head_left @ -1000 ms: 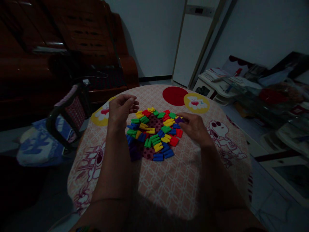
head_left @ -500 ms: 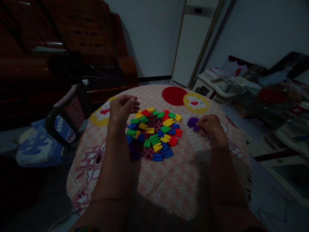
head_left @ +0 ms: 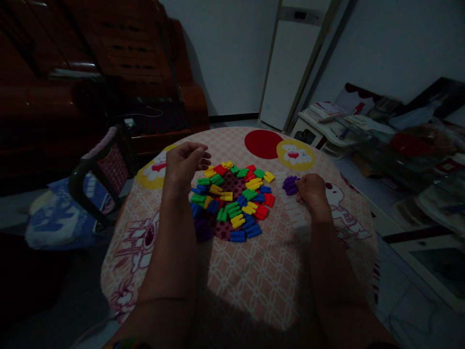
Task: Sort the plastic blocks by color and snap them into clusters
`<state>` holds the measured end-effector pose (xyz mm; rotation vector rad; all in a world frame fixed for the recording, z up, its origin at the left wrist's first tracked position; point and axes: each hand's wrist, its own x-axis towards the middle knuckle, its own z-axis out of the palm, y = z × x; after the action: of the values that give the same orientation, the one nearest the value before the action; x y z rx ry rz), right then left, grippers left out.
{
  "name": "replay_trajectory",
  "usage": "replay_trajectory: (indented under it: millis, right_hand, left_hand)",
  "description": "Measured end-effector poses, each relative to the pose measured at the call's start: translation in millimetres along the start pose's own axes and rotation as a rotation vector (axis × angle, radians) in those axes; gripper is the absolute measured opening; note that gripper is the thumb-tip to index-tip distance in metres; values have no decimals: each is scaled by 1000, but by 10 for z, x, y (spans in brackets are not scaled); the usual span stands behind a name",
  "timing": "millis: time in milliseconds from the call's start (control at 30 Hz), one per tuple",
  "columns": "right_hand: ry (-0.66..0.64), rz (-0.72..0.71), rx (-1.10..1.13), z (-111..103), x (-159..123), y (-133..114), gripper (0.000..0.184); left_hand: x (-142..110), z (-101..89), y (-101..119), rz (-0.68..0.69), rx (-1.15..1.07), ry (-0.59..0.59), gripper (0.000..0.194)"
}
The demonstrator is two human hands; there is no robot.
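Note:
A heap of small plastic pieces [head_left: 232, 196] in red, yellow, green and blue lies in the middle of a round table with a patterned cloth [head_left: 254, 281]. My left hand [head_left: 185, 162] hovers over the heap's left edge, fingers curled loosely; I cannot make out anything in them. To the right of the heap sits a small cluster of purple pieces [head_left: 289, 184]. My right hand [head_left: 310, 189] rests on the cloth against that cluster, fingers curled, touching the purple pieces.
A dark chair [head_left: 98, 179] with a patterned cushion stands at the table's left. A wooden sofa [head_left: 90, 72] fills the back left. A white door [head_left: 290, 63] and low shelves with papers [head_left: 327, 121] are at the right.
My right hand left the heap with a purple piece, carried it right to the purple cluster, and now rests against it. My left hand has stayed in place.

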<state>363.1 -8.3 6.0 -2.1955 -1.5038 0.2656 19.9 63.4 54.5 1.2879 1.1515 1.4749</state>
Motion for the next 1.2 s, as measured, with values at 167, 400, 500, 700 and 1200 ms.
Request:
replay_trajectory:
  millis: [167,400,500,700,1200]
  right_hand:
    - [-109,124,128,-58,-25,-16,21]
    - [47,-46,-108,-248,-118,-210,11]
    - [51,-247,-48,-236,-269,-523,13]
    - [-275,-906,177,318,-944,-1289,30]
    - [-332,-1201,-227,1166,-1440,-1636,24]
  left_hand:
    - [-9,2,6,-1,-6,-7,16]
    - [3,-79,56,32,-3,43,15]
    - [-28,-168,171,110,-53,110,8]
    - [-110,-336,432,338,-150,284,7]
    - [-186,-313,592,452,-221,342,9]
